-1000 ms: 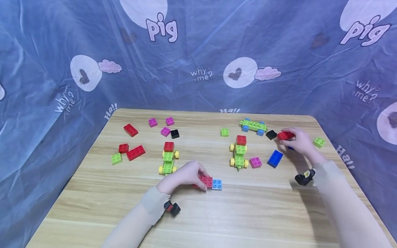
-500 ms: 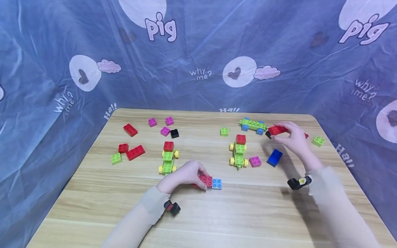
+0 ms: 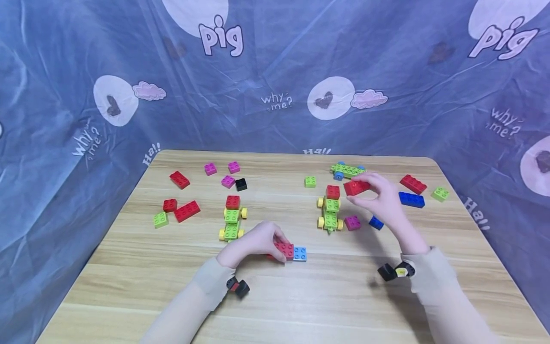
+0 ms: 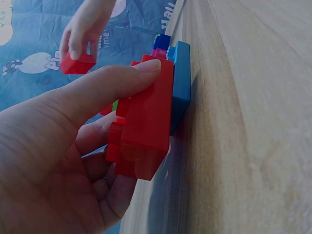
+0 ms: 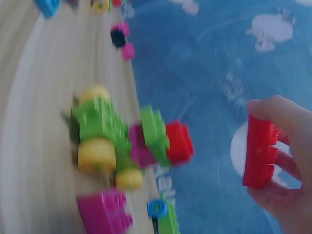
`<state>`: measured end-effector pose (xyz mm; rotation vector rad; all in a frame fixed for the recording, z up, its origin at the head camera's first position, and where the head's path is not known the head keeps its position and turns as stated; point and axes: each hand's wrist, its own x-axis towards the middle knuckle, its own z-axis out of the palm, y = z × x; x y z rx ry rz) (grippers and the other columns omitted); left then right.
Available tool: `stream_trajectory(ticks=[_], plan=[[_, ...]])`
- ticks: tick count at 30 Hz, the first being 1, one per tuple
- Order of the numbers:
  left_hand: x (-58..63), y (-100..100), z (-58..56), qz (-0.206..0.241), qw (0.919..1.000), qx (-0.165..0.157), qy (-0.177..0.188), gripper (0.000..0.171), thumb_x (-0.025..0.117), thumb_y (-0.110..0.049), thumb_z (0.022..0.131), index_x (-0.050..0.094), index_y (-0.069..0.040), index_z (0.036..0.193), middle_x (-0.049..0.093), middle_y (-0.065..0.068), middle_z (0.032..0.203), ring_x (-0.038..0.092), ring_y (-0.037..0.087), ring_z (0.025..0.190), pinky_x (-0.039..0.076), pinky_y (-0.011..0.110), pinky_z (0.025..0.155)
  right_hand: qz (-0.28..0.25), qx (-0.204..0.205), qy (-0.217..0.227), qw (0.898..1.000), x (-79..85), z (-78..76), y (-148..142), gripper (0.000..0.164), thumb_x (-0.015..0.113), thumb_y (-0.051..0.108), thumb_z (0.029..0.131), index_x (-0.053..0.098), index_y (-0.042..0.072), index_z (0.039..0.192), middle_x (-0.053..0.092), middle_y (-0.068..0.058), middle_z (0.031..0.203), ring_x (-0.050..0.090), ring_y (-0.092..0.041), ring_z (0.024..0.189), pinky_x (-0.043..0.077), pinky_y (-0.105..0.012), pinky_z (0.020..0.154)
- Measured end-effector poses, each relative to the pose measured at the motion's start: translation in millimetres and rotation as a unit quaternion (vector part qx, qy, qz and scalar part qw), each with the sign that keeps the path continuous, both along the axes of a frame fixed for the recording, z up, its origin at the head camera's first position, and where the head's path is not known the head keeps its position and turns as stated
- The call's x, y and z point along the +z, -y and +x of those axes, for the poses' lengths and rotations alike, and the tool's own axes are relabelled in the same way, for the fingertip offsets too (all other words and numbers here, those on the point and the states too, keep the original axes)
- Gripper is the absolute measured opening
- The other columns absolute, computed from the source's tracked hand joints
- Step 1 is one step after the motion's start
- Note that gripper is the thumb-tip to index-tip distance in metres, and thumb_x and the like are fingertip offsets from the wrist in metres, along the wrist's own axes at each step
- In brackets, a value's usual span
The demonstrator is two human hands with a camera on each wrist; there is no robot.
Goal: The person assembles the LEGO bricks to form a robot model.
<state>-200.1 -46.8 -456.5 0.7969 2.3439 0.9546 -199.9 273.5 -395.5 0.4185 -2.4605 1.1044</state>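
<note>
Right hand (image 3: 381, 199) is pinching a red brick (image 3: 354, 188) in mid-air (from where I am standing, near the yellow-wheeled car (image 3: 330, 220)), while left hand (image 3: 258, 240) is pinching a second red block (image 3: 287, 251) that is overlapping a light-blue brick (image 3: 300, 253) low at the counter (image 3: 335, 301).

The right hand (image 3: 380, 196), pinching a red block (image 3: 354, 188), has moved from the right of the blue-wheeled car (image 3: 349, 170) to just in front of it, as the head view sees it. The car's near right wheel, visible half a second ago, is now covered. Well to the car's right, a second red block (image 3: 413, 184) and a long blue block (image 3: 411, 199), mostly hidden a second ago, now show fully. Another blue block (image 3: 375, 222), nearer the person than the car, has become partly covered by that hand.
</note>
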Motion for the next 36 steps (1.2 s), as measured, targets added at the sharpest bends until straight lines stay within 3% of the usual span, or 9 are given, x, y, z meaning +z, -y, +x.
stream_trajectory(ticks=[4,10,12,20,30,36], plan=[[0.8,0.0,-0.3,0.001,1.0000,0.001,0.004,0.038,0.090,-0.019,0.062,0.076,-0.011,0.097,0.069,-0.004,0.091,0.054,0.009,0.083,0.045,0.027,0.076,-0.001,0.036,0.036,0.999,1.9,10.9,19.8,0.043,0.083,0.005,0.072,0.068,0.003,0.112,0.063,-0.014,0.117,0.052,-0.004,0.107,0.044,-0.008,0.089],[1.8,-0.2,0.5,0.003,1.0000,0.000,0.006,0.038,0.090,-0.019,0.062,0.076,-0.011,0.097,0.070,-0.004,0.090,0.054,0.009,0.083,0.045,0.027,0.076,0.029,0.070,0.087,0.993,-3.1,26.1,45.5,0.043,0.084,0.012,0.072,0.068,0.007,0.112,0.064,-0.011,0.118,0.061,-0.022,0.101,0.057,-0.044,0.081],[2.2,-0.3,0.6,0.003,1.0000,0.000,0.006,0.038,0.090,-0.019,0.062,0.076,-0.011,0.096,0.070,-0.005,0.089,0.054,0.009,0.082,0.045,0.026,0.075,0.033,0.078,0.094,0.992,-7.9,29.4,52.0,0.043,0.085,0.015,0.072,0.068,0.009,0.111,0.064,-0.009,0.118,0.062,-0.021,0.100,0.057,-0.047,0.081],[2.1,-0.2,0.4,0.007,1.0000,-0.003,0.004,0.037,0.090,-0.018,0.062,0.076,-0.009,0.096,0.070,-0.005,0.087,0.055,0.009,0.079,0.045,0.025,0.072,0.064,0.111,0.087,0.988,-27.2,38.9,70.4,0.043,0.086,0.016,0.070,0.069,0.011,0.109,0.069,-0.004,0.107,0.063,-0.020,0.096,0.056,-0.037,0.081],[4.1,0.3,0.2,0.005,0.9999,-0.007,-0.006,0.036,0.089,-0.018,0.063,0.077,-0.008,0.095,0.072,-0.002,0.089,0.056,0.007,0.080,0.046,0.024,0.072,0.086,0.129,0.153,0.976,-46.2,46.6,81.0,0.040,0.085,0.021,0.071,0.069,0.011,0.107,0.068,0.001,0.098,0.061,-0.013,0.090,0.054,-0.029,0.079],[4.0,0.3,0.6,0.010,0.9999,-0.009,-0.006,0.036,0.089,-0.018,0.063,0.077,-0.009,0.096,0.073,-0.001,0.091,0.057,0.008,0.083,0.046,0.025,0.074,0.110,0.138,0.163,0.971,-55.0,49.8,84.7,0.039,0.085,0.025,0.071,0.070,0.012,0.104,0.068,0.002,0.097,0.061,-0.012,0.088,0.054,-0.024,0.075]])
